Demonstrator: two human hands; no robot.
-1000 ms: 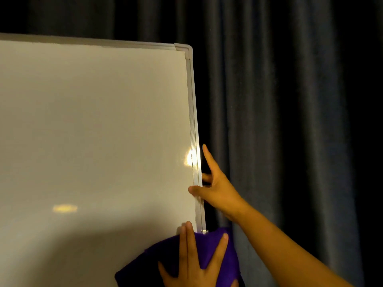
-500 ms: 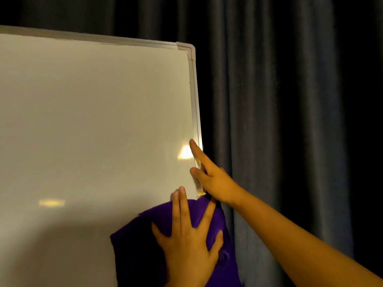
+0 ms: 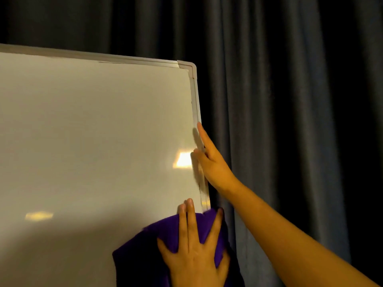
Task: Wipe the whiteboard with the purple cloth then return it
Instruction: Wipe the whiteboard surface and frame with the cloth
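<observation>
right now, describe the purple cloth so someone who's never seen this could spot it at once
Start at the big whiteboard standing before a dark curtain and follow its right frame down. Near the bottom right, the purple cloth is pressed flat on the board under the spread left hand. It is the only vividly coloured, soft thing among the pale board, grey drapes and bare arms.

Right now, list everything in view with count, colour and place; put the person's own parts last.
whiteboard: one, white with a pale metal frame, fills the left and centre, standing upright.
purple cloth: one, purple, pressed flat on the board's lower right part, by the right frame edge.
curtain: one, dark grey, pleated, behind and to the right of the board.
left hand: one, fingers spread flat on the cloth.
right hand: one, on the board's right frame edge, above the cloth, forearm running to the lower right.
</observation>
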